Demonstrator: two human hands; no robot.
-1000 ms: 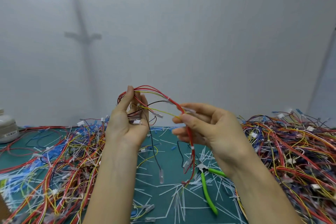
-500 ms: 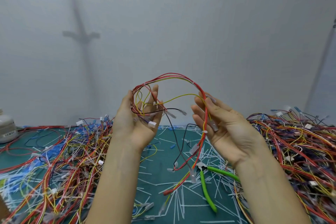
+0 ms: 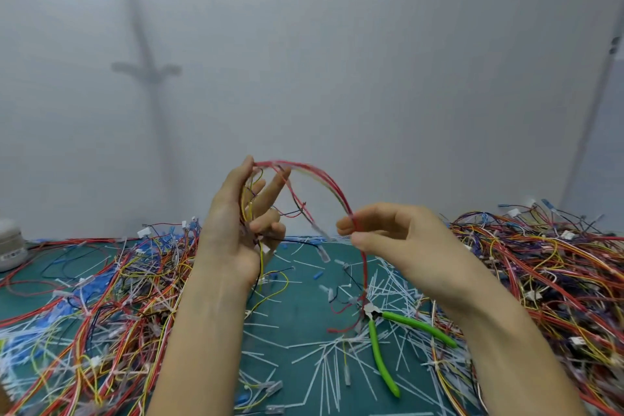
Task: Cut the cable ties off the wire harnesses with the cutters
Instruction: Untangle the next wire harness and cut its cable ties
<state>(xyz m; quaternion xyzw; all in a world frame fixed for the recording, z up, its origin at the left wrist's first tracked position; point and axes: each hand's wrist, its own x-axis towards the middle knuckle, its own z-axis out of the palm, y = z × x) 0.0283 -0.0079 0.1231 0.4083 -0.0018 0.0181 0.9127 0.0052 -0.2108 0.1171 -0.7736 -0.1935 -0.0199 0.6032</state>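
Observation:
A wire harness (image 3: pixel 324 181) of red, yellow and black wires arches in the air between my hands. My left hand (image 3: pixel 241 230) is raised with its palm toward me and holds one end, wires bunched against the palm under partly curled fingers. My right hand (image 3: pixel 401 240) pinches the red strand between thumb and forefinger; that strand hangs down to the mat. The green-handled cutters (image 3: pixel 388 351) lie on the green mat (image 3: pixel 293 314) below my right hand, in neither hand. The harness is blurred, so I cannot make out a cable tie on it.
Tangled wire harnesses are heaped at the left (image 3: pixel 101 307) and at the right (image 3: pixel 547 280). Cut white cable-tie pieces (image 3: pixel 324 368) litter the mat between them. A white device (image 3: pixel 11 246) sits at the far left edge. A plain white wall stands behind.
My right hand has closed from flat fingers to a pinch on the red strand and moved down and right. The left hand has turned and its fingers have spread; the harness arch has shifted.

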